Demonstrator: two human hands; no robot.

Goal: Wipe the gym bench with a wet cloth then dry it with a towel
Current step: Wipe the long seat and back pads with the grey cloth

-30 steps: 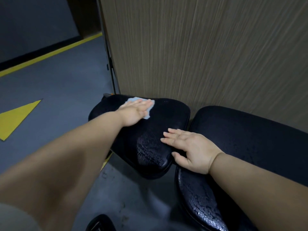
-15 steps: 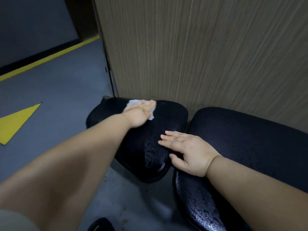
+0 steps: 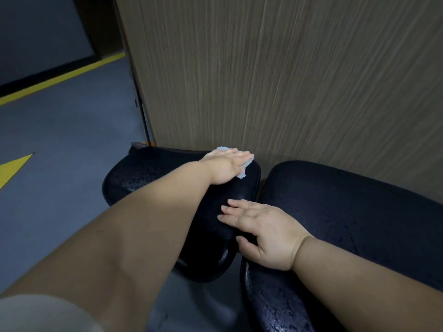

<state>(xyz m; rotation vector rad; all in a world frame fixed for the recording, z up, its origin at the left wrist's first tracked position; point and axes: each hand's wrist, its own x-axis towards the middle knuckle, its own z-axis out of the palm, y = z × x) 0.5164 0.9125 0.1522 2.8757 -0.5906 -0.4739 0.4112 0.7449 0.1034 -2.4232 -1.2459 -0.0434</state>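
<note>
Head view: one pale blue wet cloth (image 3: 243, 169) lies at the far right corner of the smaller black padded bench cushion (image 3: 153, 168), centre of frame, mostly hidden under the left hand (image 3: 225, 167), which presses flat on it with fingers together. Two cushions show; the larger black cushion (image 3: 347, 212) runs off the right edge. The right hand (image 3: 263, 232) rests flat, fingers loosely spread, across the gap between them. Behind stands a wood-grain panel (image 3: 287, 80); grey floor (image 3: 60, 152) with yellow markings fills the left.
</note>
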